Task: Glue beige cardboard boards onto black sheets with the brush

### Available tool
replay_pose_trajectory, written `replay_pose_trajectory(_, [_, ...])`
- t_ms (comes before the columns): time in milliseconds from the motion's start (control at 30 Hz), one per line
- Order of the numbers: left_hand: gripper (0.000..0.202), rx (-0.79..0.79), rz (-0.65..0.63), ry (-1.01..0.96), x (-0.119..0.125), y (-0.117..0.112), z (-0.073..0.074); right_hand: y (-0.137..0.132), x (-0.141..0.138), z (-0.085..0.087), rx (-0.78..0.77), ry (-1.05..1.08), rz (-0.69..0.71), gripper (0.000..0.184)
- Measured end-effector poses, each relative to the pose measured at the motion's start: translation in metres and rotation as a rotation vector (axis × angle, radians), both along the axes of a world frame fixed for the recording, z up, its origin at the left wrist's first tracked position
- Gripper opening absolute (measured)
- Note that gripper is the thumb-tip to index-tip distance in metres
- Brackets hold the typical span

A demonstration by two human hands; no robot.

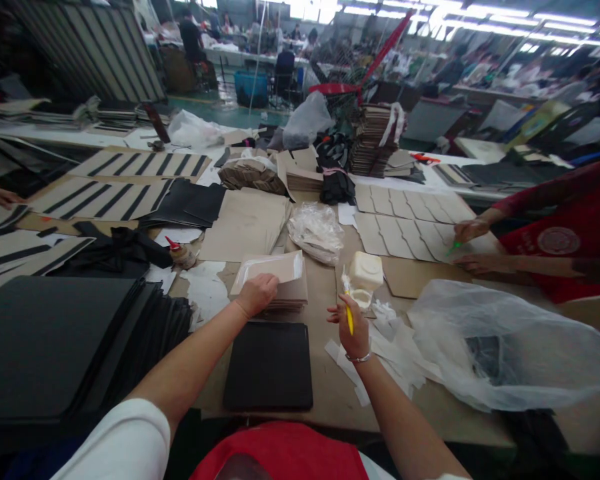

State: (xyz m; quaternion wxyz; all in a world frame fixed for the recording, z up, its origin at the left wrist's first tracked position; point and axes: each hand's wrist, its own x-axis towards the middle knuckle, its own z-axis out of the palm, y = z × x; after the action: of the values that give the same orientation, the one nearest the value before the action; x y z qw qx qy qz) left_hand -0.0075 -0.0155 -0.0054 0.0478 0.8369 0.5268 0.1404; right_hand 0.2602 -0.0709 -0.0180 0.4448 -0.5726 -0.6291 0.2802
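Observation:
Fingers closed, my left hand (258, 293) grips the near edge of a beige board panel (275, 269) with white strips along its edges. That panel lies over a stack of similar boards (293, 300). My right hand (354, 330) holds a yellow-handled brush (349, 313), its white-smeared tip pointing up beside a cut white plastic container (366, 270). Whitish paste shows around the container's opening. Directly in front of me is a pile of black rectangular panels (269, 367), nearer than the beige stack.
White paper strips (395, 350) and a clear plastic bag (510, 343) lie to the right. Large black sheets (55, 347) are piled at left, near a red-capped bottle (181, 253). A co-worker's hands (473, 243) hold a green tool over beige panels (405, 227); another person's hand (3, 197) shows far left.

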Motion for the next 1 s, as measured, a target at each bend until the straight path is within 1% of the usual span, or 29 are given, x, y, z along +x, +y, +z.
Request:
replay_pose_trajectory(33, [0.014,0.095,0.089,-0.114,-0.006,-0.006,0.008,0.000,-0.002,-0.001,-0.012,-0.004,0.015,0.035])
replay_pose_trajectory(100, [0.009,0.237,0.333,-0.397,-0.020,-0.020,0.025,0.000,-0.007,-0.002,-0.014,-0.015,0.039,0.032])
replay_pose_trajectory(133, [0.008,0.249,0.460,-0.555,-0.025,-0.028,0.032,0.000,-0.011,-0.002,-0.001,-0.027,0.042,0.030])
replay_pose_trajectory(167, [0.009,0.222,0.567,-0.734,-0.029,-0.036,0.037,0.001,-0.017,-0.001,0.015,-0.044,0.041,0.029])
replay_pose_trajectory(200, [0.012,0.168,0.647,-0.930,-0.030,-0.044,0.041,0.001,-0.023,0.000,0.030,-0.062,0.035,0.028])
replay_pose_trajectory(233, [0.016,0.094,0.692,-1.132,-0.030,-0.053,0.043,0.000,-0.030,0.000,0.042,-0.076,0.028,0.028])
replay_pose_trajectory(300, [0.026,-0.068,0.701,-1.493,-0.022,-0.070,0.043,-0.002,-0.046,0.002,0.046,-0.087,0.019,0.028])
replay_pose_trajectory(333, [0.030,-0.137,0.696,-1.621,-0.016,-0.079,0.040,-0.004,-0.053,0.003,0.034,-0.077,0.018,0.028])
replay_pose_trajectory(400, [0.035,-0.243,0.710,-1.761,-0.001,-0.096,0.033,-0.011,-0.064,0.003,0.002,-0.034,0.007,0.027])
replay_pose_trajectory(467, [0.040,-0.327,0.722,-1.799,0.011,-0.113,0.024,-0.020,-0.069,0.002,-0.017,0.014,-0.029,0.026])
replay_pose_trajectory(533, [0.044,-0.384,0.705,-1.771,0.016,-0.129,0.013,-0.031,-0.065,-0.002,-0.015,0.047,-0.066,0.025])
replay_pose_trajectory(600, [0.045,-0.415,0.711,-1.703,0.013,-0.146,-0.002,-0.044,-0.054,-0.010,-0.015,0.043,-0.074,0.025])
replay_pose_trajectory(633, [0.044,-0.423,0.743,-1.664,0.009,-0.154,-0.011,-0.052,-0.047,-0.015,-0.020,0.022,-0.068,0.024])
replay_pose_trajectory(700, [0.043,-0.455,0.860,-1.578,-0.001,-0.174,-0.030,-0.068,-0.031,-0.030,-0.040,-0.062,-0.049,0.023])
replay_pose_trajectory(767, [0.045,-0.516,0.984,-1.474,-0.010,-0.195,-0.051,-0.085,-0.016,-0.048,-0.059,-0.185,-0.021,0.023])
replay_pose_trajectory(800, [0.045,-0.554,1.025,-1.414,-0.014,-0.205,-0.061,-0.093,-0.011,-0.058,-0.064,-0.248,-0.005,0.024])
replay_pose_trajectory(900, [0.039,-0.639,1.060,-1.231,-0.023,-0.225,-0.087,-0.112,-0.006,-0.085,-0.053,-0.385,0.044,0.025])
replay_pose_trajectory(1000, [0.031,-0.614,1.044,-1.078,-0.032,-0.229,-0.104,-0.117,-0.014,-0.106,-0.011,-0.429,0.066,0.027])
